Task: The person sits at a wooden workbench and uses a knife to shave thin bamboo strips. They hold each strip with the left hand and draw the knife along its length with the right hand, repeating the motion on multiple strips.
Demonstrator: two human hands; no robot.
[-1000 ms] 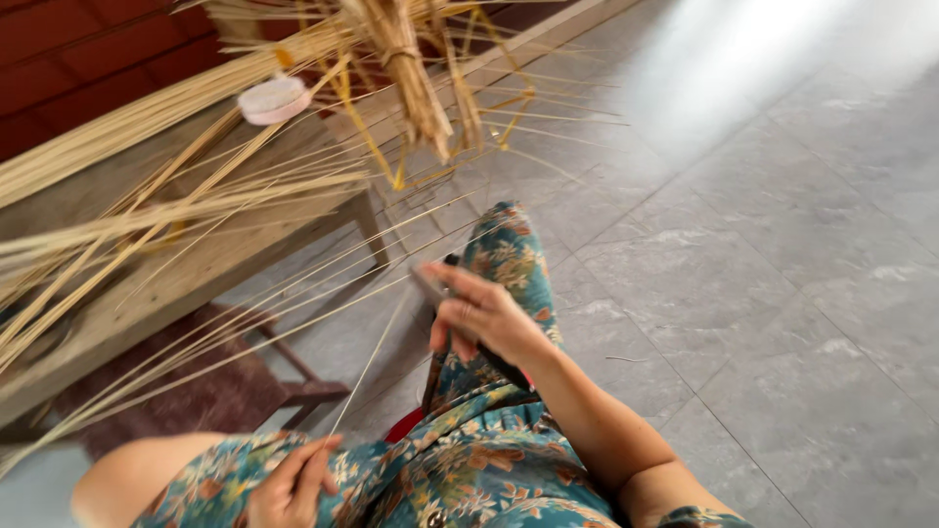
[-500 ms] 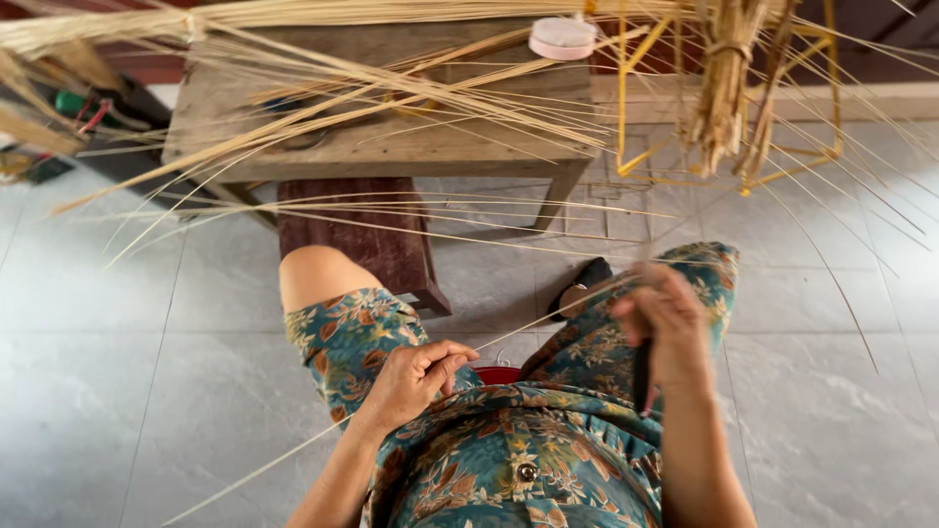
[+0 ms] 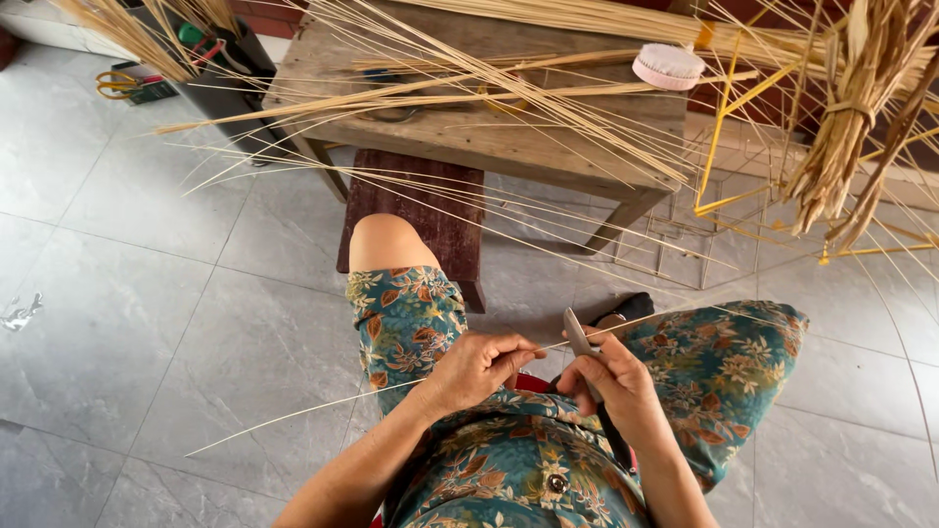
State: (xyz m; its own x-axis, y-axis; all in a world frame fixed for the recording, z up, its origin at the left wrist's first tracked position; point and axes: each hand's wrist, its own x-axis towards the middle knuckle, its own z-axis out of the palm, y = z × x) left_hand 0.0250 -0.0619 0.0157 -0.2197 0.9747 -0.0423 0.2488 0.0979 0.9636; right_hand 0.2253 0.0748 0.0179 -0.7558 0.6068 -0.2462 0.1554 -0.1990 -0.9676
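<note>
Far left: dark bucket (image 3: 230,73) with strips and tools on grey tiled floor (image 3: 127,293). Near centre-left: left hand (image 3: 476,369), fingers curled, pinching thin bamboo strip (image 3: 323,403); strip runs from near left floor, across floral-clad lap, rightward. Near centre-right: right hand (image 3: 614,383) clenched on knife (image 3: 580,342), blade touching strip. Far centre: wooden bench (image 3: 469,127) heaped with strips. Far right: pink round brush (image 3: 668,66) on bench, dried bundle (image 3: 841,147) hanging.
</note>
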